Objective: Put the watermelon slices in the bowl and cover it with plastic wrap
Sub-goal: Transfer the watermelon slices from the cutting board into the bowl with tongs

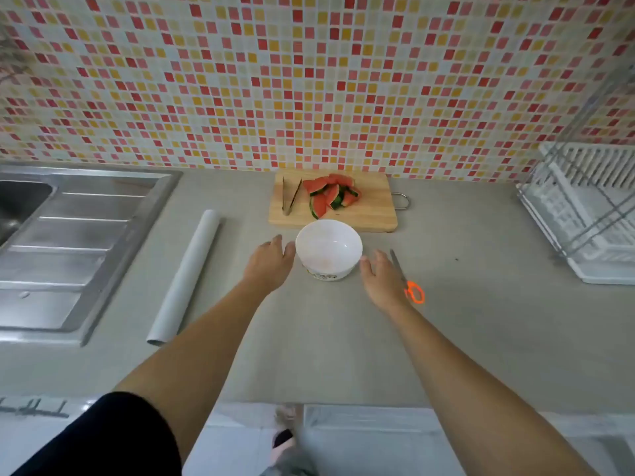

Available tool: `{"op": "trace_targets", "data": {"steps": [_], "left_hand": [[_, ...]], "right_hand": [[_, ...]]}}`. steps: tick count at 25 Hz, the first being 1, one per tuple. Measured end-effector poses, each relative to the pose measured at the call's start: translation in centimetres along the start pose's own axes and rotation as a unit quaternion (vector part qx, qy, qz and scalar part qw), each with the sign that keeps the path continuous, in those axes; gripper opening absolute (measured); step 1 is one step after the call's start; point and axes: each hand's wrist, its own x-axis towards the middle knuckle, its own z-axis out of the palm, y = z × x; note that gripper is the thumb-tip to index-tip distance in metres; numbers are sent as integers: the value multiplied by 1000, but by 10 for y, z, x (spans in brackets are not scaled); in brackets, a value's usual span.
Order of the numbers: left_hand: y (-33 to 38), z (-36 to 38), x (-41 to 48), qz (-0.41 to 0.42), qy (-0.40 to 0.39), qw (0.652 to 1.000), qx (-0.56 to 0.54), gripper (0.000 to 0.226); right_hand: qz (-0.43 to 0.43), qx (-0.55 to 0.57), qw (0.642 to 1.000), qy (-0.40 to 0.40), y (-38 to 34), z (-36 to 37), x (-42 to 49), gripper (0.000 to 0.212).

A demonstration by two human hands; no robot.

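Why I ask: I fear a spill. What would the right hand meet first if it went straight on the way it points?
Most likely the white bowl, at its right wall: the right hand points forward and left toward it from close by. How high the hand is remains unclear.

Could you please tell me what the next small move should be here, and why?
Probably reach the left hand forward to the tongs on the cutting board: the bowl is empty, the watermelon slices lie beside the tongs, and neither it nor the right hand holds anything.
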Motion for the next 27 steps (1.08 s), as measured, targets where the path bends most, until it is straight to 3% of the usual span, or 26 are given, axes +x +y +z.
{"op": "trace_targets", "data": {"steps": [6, 11, 17, 20, 22, 25, 27], "left_hand": [[-4, 28, 56, -23, -56, 996, -60, 46], [-4, 48, 72, -14, -74, 990, -120, 46], [0, 58, 89, -20, -56, 986, -159, 43], [1, 55, 96, -8, -43, 994, -99, 46], [-1, 46, 116, -3, 6, 999, -52, 47], [-1, 29, 169, -61, 64, 996, -28, 44], [0, 27, 199, -92, 30, 994, 55, 52]], "right_hand": [[92, 63, 994, -20, -1, 28, 51, 55], [79, 55, 995, 18, 4, 42, 75, 39], [80, 54, 995, 24, 4, 41, 96, 39], [76, 46, 995, 42, 6, 44, 99, 37], [72, 46, 995, 45, 8, 45, 101, 35], [63, 38, 996, 48, 9, 45, 102, 33], [58, 37, 996, 54, 10, 46, 101, 33]]}}
